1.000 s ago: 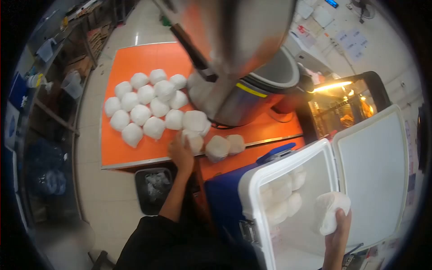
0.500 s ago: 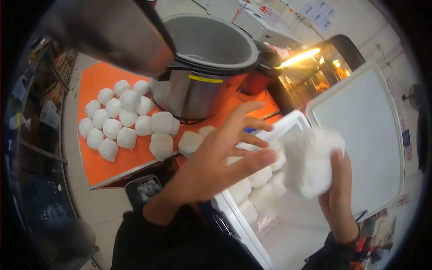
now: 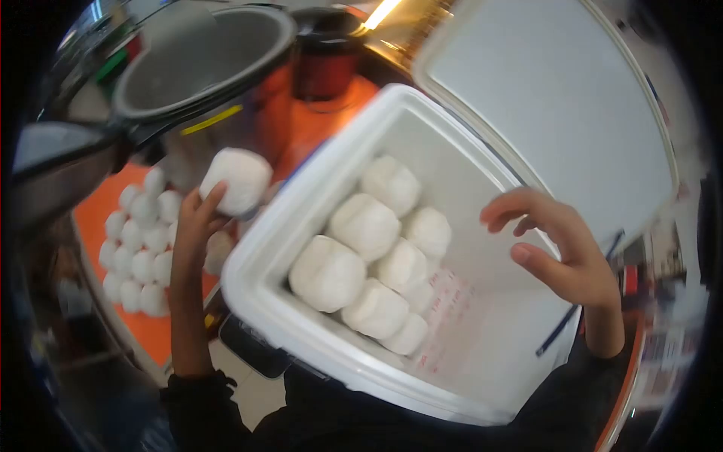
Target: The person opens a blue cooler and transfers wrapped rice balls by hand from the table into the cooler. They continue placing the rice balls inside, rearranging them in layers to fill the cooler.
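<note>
A rounded white bundle (image 3: 241, 181) is in my left hand (image 3: 197, 226), between the orange table and the rim of the cooler box (image 3: 256, 271). My right hand (image 3: 553, 245) hangs above the right side of the box, fingers curved and apart, holding nothing. Several similar white bundles (image 3: 365, 226) lie inside the box on its left side, beside a clear plastic sheet with red print (image 3: 444, 309). More white bundles (image 3: 143, 264) stand in a group on the orange table (image 3: 154, 329).
A large open pot (image 3: 203, 83) with a yellow strip stands at the upper left. Behind the box are a red cooker (image 3: 324, 71) and a lit display case (image 3: 410, 30). The cooler lid (image 3: 557, 98) is open at the right. A dark bin (image 3: 256, 350) sits below the table.
The view has swung right, over the box. A white bundle that was by my right hand is gone from it, and my left hand, empty before, now holds one near the table.
</note>
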Demonstrator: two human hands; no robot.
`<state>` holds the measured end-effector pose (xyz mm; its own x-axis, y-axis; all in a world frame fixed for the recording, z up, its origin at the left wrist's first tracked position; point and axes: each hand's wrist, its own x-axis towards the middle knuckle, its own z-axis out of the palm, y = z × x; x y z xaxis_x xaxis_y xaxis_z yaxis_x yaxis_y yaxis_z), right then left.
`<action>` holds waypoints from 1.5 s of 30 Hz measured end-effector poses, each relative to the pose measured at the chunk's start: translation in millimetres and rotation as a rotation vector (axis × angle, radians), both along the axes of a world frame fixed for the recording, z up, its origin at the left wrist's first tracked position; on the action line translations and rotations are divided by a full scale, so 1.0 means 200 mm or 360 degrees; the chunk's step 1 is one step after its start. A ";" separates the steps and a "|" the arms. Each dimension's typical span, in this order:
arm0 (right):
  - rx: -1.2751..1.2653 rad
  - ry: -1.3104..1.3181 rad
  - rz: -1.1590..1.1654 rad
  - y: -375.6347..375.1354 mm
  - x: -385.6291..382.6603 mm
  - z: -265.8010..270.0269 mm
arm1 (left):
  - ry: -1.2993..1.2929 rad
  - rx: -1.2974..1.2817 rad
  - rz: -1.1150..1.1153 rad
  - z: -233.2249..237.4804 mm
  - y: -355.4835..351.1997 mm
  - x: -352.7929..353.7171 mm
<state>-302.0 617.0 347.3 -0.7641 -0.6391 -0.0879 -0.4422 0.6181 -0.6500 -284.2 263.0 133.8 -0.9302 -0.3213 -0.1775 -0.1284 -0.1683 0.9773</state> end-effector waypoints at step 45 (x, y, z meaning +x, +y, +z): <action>0.0423 -0.0437 0.0215 0.07 0.16 0.13 | 0.1205 -0.0732 0.0190 0.32 0.50 0.58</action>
<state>-270.6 631.0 374.2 -0.6001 -0.6595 -0.4527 -0.3631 0.7288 -0.5805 -168.9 362.9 197.8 -0.7016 -0.3118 0.6408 0.5717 0.2905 0.7673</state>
